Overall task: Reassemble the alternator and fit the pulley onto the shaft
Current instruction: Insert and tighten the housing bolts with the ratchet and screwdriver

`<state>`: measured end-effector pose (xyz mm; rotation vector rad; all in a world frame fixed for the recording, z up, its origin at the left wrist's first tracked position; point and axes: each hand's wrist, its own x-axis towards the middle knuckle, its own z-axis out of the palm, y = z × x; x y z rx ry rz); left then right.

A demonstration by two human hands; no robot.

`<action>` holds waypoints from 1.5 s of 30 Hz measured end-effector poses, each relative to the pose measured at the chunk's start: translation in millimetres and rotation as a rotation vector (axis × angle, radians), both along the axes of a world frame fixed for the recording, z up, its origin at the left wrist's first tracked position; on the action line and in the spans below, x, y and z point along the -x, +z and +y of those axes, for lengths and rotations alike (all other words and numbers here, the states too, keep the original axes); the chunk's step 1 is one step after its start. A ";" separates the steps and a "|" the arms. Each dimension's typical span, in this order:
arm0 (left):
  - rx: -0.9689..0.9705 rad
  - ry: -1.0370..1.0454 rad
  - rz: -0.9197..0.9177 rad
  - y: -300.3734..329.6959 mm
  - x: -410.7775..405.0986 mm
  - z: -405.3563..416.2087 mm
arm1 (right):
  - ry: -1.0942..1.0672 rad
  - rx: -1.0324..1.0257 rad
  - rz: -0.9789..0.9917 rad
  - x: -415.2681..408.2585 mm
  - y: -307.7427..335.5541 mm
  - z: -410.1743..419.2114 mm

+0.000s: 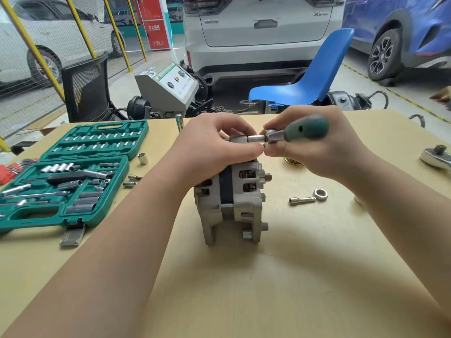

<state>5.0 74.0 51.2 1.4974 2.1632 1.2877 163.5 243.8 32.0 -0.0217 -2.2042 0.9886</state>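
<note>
The right hand [314,145] grips a green-handled driver [296,132], its socket tip lying level against the top of the alternator [231,201]. The left hand [214,145] curls over the alternator's upper housing and holds it where it stands on the tan table [268,276]. A loose nut [320,193] and a small extension bar [302,200] lie just to the right. An open green socket case [66,176] sits at left. Behind, a white car's tailgate [263,20] reads "X6"; the red pillar's [156,23] writing is unreadable.

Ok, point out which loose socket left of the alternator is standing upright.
The lone socket just beyond the green case's right corner stands on end, open mouth up. The two sockets nearer you lie on their sides.
</note>
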 end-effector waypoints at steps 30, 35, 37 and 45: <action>-0.016 -0.005 -0.059 2.0 -1.5 -2.6 | -0.186 -0.561 0.259 15.1 -43.4 -2.6; -0.009 -0.012 -0.047 1.7 -0.8 -2.9 | -0.225 -0.702 0.320 12.5 -49.1 0.1; -0.009 -0.013 -0.039 1.4 -0.7 -2.7 | -0.257 -0.745 0.341 13.0 -51.4 0.0; 0.007 -0.016 0.006 -0.6 0.4 -3.3 | -0.282 -0.592 0.403 20.4 -54.8 -7.3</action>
